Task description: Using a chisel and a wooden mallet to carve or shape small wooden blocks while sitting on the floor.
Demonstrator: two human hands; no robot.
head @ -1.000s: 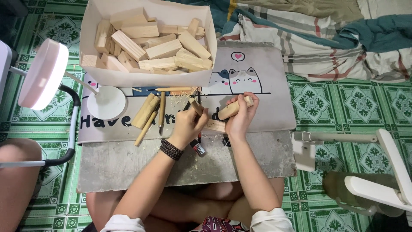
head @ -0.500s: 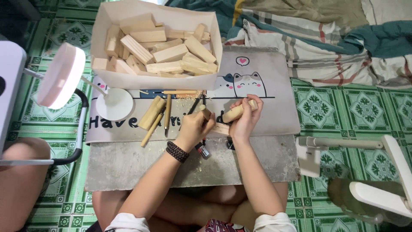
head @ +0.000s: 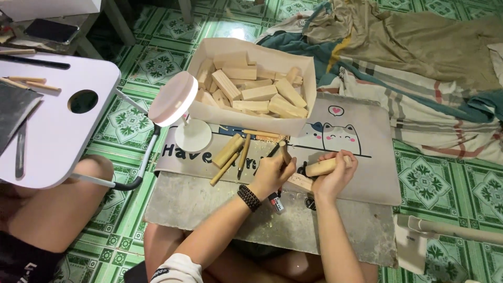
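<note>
My left hand (head: 271, 174), with a black bead bracelet on the wrist, is closed around a wooden-handled carving tool (head: 284, 151) whose handle points up and away. My right hand (head: 335, 175) grips a short pale wooden piece (head: 320, 167) lying sideways, just right of the tool. Both hands are over a grey mat with a cat drawing (head: 367, 157). The tool's tip is hidden between the hands. Under them lies a small flat wood block (head: 301, 182).
An open cardboard box (head: 251, 116) of several wood blocks stands behind the hands. Wooden-handled tools (head: 230, 152) lie to its left front, beside a white round lamp (head: 173, 99). A white lap table (head: 52, 120) and another person's leg (head: 57, 204) are at left, crumpled blankets (head: 419, 68) at right.
The view has swung left and closer, bringing the white lap table and the other person's leg into sight. Both hands keep the same hold on the tool and the wooden piece.
</note>
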